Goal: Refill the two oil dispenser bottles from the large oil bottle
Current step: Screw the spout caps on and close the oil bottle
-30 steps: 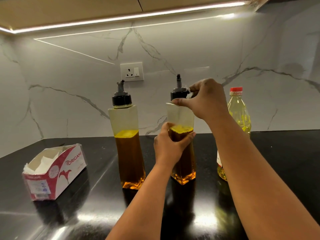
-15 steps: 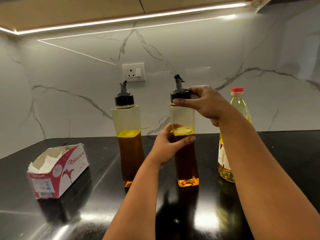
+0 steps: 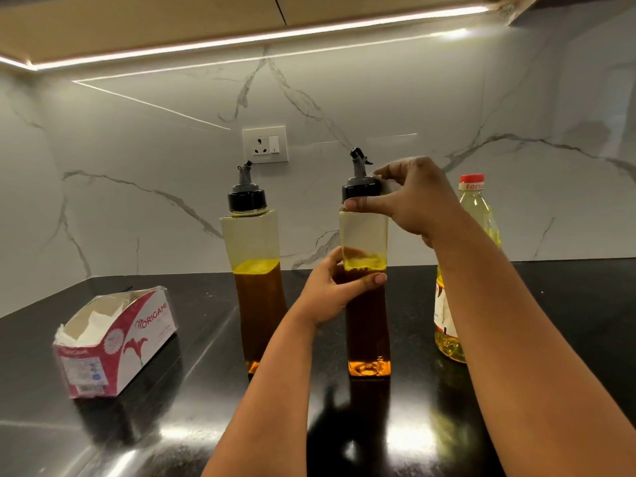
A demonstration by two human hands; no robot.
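On the black counter, two tall square oil dispenser bottles stand upright toward the back edge, near the marble wall. The right dispenser bottle is in both hands. The left hand wraps around its body at about the oil line, thumb across the front face and fingers curled behind. The right hand pinches the black cap from the side, thumb under the cap's lower rim and fingers bent over its top, beside the grey pour spout. The cap appears to sit on the neck, though whether it is loosened cannot be told from this angle. This bottle is filled with dark oil to about two thirds, clear above.

The left dispenser bottle stands apart to its left, capped, with a similar oil level. The large oil bottle, pale yellow with a red cap, stands further right along the back edge, partly hidden behind the right forearm. Toward the counter's left edge lies an opened tissue box with white tissues showing. A wall socket sits on the wall above the two dispensers.
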